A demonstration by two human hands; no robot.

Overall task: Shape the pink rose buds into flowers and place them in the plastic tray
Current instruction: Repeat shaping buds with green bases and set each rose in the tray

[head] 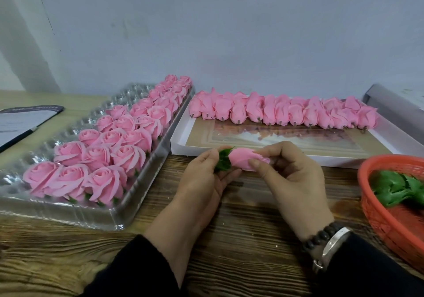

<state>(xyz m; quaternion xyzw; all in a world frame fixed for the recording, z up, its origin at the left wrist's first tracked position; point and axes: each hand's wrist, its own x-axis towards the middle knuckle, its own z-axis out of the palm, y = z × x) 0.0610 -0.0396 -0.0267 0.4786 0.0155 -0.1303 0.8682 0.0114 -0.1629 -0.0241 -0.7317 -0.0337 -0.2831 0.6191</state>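
A pink bud (244,161) lay sideways between both hands above the table (241,239). The left hand (204,177) pinched its green calyx (223,160); the right hand (291,177) pinched the petals. The tray (75,211) of finished roses (103,150) sat left, a box (270,153) of buds (284,113) behind, a red basket (390,225) right.

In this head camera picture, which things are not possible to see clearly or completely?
- Red basket: cut off by the right edge, so most of the green leaf pieces are unseen.
- Dark card: cut off by the left edge, its print too blurred to read.
- Rose bud: partly hidden by right hand and left hand.
- Far flowers in the plastic tray: too small to count.
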